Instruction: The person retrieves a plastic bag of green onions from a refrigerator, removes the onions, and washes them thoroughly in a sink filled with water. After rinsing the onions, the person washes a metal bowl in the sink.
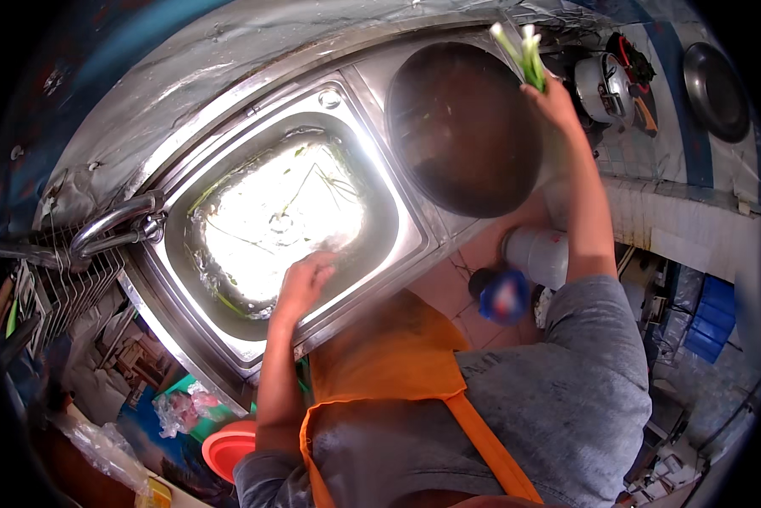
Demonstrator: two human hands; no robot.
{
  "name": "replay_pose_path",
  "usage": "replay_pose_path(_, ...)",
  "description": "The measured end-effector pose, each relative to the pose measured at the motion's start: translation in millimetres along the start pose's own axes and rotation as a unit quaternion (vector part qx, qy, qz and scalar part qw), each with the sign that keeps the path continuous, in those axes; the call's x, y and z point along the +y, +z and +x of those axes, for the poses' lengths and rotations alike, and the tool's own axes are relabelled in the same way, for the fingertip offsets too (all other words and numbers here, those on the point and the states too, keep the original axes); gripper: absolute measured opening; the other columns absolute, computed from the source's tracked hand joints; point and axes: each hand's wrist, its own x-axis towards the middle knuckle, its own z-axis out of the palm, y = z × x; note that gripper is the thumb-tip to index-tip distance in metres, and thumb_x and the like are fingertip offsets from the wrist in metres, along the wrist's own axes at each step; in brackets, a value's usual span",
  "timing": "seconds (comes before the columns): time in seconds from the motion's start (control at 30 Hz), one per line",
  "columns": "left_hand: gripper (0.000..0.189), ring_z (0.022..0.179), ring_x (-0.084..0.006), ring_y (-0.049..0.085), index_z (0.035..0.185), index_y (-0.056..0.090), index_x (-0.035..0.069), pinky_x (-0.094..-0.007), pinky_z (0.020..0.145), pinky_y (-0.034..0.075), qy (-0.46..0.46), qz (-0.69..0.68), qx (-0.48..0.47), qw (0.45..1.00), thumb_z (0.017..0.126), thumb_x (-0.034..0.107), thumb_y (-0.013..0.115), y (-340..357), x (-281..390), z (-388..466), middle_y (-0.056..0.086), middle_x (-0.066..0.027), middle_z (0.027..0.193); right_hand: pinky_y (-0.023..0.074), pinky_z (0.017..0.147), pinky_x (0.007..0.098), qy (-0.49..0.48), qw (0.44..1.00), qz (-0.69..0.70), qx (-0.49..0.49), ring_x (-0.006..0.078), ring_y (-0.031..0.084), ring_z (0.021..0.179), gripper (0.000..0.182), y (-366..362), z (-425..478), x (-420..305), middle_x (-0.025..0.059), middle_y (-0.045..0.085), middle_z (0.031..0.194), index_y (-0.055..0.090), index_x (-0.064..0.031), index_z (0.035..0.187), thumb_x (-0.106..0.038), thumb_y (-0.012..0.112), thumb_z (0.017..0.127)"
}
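Note:
My right hand [555, 105] grips a small bunch of spring onions [533, 60], their white ends pointing away from me, past the far right rim of a large dark wok [463, 133]. My left hand [305, 284] is over the near side of the stainless steel sink [380, 190], its fingers partly curled at the water. Whether those fingers hold anything is hard to see. Water fills the sink basin, and bright glare covers its middle. Loose green stalks [304, 187] and leaf bits float there, mostly along the basin's edges.
A chrome faucet [116, 222] reaches in from the left, beside a wire dish rack [75, 279]. Right of the wok are a metal pot [602, 89] and a dark pan [716, 92] against the wall. Below the counter stand a gas cylinder [536, 257] and a red basin [228, 447].

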Motion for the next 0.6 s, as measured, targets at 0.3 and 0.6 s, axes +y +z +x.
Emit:
replay_pose_path(0.3, 0.020, 0.084, -0.0250, 0.063, 0.106, 0.060, 0.000, -0.0328, 0.073, 0.049, -0.041, 0.047, 0.368, 0.928, 0.087, 0.005, 0.056, -43, -62, -30, 0.065, -0.0141, 0.092, 0.0361, 0.102, 0.0393, -0.126, 0.971, 0.050, 0.196, 0.0384, 0.044, 0.122, 0.042, 136, -33, -9, 0.0199, 0.049, 0.131, 0.048, 0.0002, 0.126, -0.020, 0.055, 0.090)
replay_pose_path(0.6, 0.041, 0.115, -0.0316, 0.046, 0.119, 0.055, 0.005, -0.0412, 0.100, 0.033, 0.055, 0.257, 0.495, 0.829, 0.079, 0.005, 0.065, -125, -95, 23, 0.055, -0.0137, 0.120, 0.0337, 0.104, 0.0397, -0.238, 0.938, 0.229, -0.108, 0.0350, 0.041, 0.126, 0.055, 236, -142, -249, 0.0219, 0.042, 0.137, 0.042, 0.0031, 0.131, -0.024, 0.060, 0.087)
